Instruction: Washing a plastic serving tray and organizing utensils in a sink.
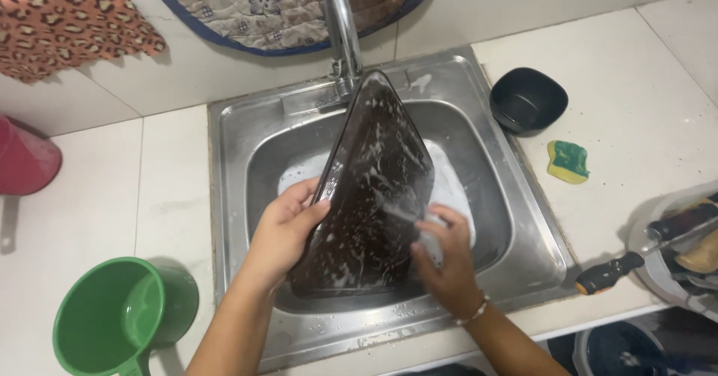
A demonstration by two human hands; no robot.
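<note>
While the left hand (pixel 288 223) clamps the tilted dark tray's (pixel 370 189) left edge over the sink (pixel 239 133), the right hand (pixel 446 253) rubs its soapy face, fingers spread.

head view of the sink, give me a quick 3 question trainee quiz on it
1. True or false: the dark tray lies flat on the counter.
2. Which hand grips the tray's edge: A) left hand B) right hand?
3. What lies on the counter between the small dark bowl and the dish rack?

Key
1. False: it is held tilted over the steel sink, streaked with suds.
2. A. The right hand's fingers rest on the tray's soapy face.
3. A yellow and green sponge.
</note>
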